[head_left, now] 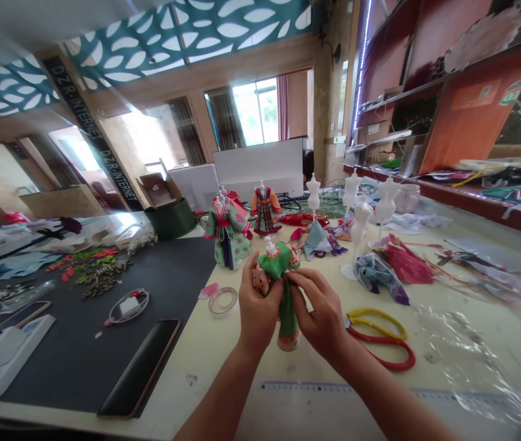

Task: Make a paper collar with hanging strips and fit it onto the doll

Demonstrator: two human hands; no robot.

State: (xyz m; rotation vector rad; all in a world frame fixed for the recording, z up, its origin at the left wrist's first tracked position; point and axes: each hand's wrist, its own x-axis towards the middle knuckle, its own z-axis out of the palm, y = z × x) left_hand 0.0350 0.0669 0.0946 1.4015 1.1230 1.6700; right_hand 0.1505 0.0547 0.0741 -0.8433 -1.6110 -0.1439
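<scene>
A small white doll mannequin dressed in a green doll dress (289,315) with orange patterned trim is held between my two hands above the cream table. My left hand (258,306) is closed around its side, near a peach patterned sleeve. On the other side, my right hand (318,303) pinches the green cloth at the waist with thumb and fingertips. Just behind stand mannequins in a mint floral robe (228,236) and an orange and dark red robe (264,208). Scissors (382,337) with yellow and red handles lie beside my right wrist.
Bare white mannequins (360,226) stand at the back right among cloth scraps (403,260). A roll of clear tape (222,301) lies left of my hands. A phone (141,367) rests on the dark mat (168,269). A ruler (306,386) and clear plastic wrap (467,355) are in front.
</scene>
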